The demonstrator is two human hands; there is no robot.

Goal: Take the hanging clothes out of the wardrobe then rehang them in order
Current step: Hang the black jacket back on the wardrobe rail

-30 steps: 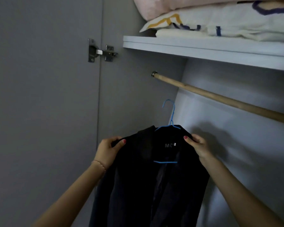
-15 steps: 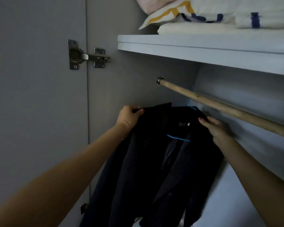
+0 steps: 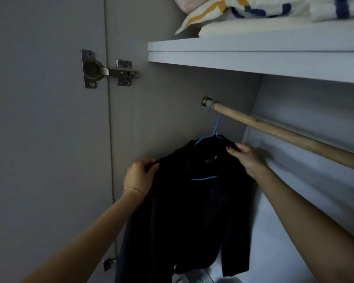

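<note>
- Left hand (image 3: 140, 176) and right hand (image 3: 246, 156): each grips a shoulder of the dark jacket (image 3: 184, 211).
- Blue hanger (image 3: 214, 131): hooked over rod (image 3: 274, 129); level the shoulders before letting go.

Both bare forearms reached up and forward from the lower corners, converging. Left hand (image 3: 139, 176) raised, thumb and fingers curled in a pinching grip on dark cloth, red-painted thumbnail showing, thin chain bracelet (image 3: 133, 190) at the wrist. Right hand (image 3: 246, 156) held higher and further in, fingers curled round dark cloth in a like grip, red nail at the thumb, wrist straight.
</note>
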